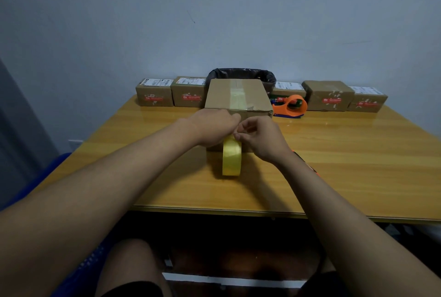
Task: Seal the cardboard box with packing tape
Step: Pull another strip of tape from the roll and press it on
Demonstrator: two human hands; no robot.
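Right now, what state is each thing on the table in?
Cardboard box: flaps closed, tape strip along the top seam.
Yellow tape roll: standing on edge against the box front.
Left hand: pressed on the box front.
Right hand: fingers pinching tape above the roll.
Orange dispenser: lying unused.

Browns, yellow and orange on a honey-coloured table

The box [238, 96] is plain brown cardboard with a pale, glossy tape strip [237, 96] down its top. The roll [232, 159] near it is translucent yellow. The table [334, 165] is yellow-orange wood grain with a shine. At the far right an orange dispenser [291, 105] stands out. The small boxes [154, 95] along the far edge are brown with red labels on the front and white labels on top. The bin liner [241, 74] is black, the wall [214, 22] pale blue-grey with dark scuffs, the chair [35, 184] at the near left blue.
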